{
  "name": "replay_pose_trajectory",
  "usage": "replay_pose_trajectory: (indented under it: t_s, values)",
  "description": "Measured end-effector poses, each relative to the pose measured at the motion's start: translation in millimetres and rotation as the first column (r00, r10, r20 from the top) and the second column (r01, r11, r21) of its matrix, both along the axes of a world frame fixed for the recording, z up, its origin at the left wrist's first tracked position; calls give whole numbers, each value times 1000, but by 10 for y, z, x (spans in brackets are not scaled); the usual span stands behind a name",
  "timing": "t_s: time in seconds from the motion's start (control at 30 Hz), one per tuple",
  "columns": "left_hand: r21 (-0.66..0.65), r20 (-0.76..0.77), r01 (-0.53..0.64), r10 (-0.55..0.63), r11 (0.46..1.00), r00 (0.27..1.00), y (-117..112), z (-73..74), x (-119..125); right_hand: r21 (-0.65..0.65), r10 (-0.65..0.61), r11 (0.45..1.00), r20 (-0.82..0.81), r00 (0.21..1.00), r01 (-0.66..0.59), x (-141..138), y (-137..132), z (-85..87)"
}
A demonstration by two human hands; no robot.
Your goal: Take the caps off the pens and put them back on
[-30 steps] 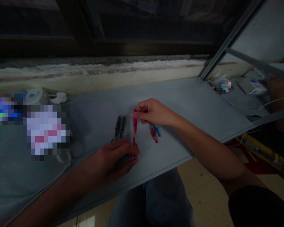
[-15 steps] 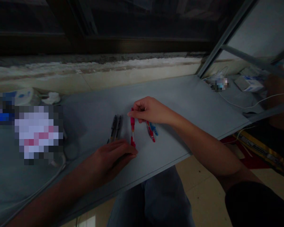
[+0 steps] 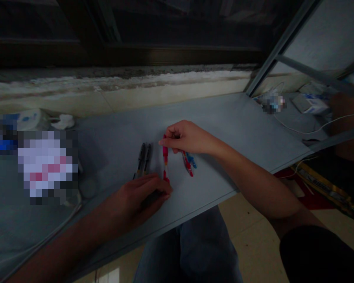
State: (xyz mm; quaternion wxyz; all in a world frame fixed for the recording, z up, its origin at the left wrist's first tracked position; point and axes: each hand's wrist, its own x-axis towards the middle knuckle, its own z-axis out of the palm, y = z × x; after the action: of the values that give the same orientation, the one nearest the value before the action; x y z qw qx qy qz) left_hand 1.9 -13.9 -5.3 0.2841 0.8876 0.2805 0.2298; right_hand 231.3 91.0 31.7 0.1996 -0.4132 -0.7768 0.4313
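Note:
A red pen with a clear middle lies on the grey desk, pointing away from me. My right hand pinches its far end between thumb and fingers. At the near end, the closed fingers of my left hand hold the same pen, hiding its tip. To the left, two black pens lie side by side, their near ends partly behind my left hand. Right of the red pen lie another red pen and a blue pen, close together, their far ends hidden under my right hand.
A blurred-out white and red object stands on the left, near a white roll and a cable. A metal post rises at the right, with a box behind it. The desk's front edge runs above my legs.
My left fingers have shifted slightly at the red pen's near end. My right hand and the other pens stay where they were.

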Motion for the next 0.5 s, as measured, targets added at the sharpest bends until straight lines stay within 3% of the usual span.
replay_pose_trajectory:
  t_s: [0.5]
  values:
    - [26,-16,16,-16,1000,1000,-30,-27,-8,18,22,1000,3,1000,-22,9,-20,23]
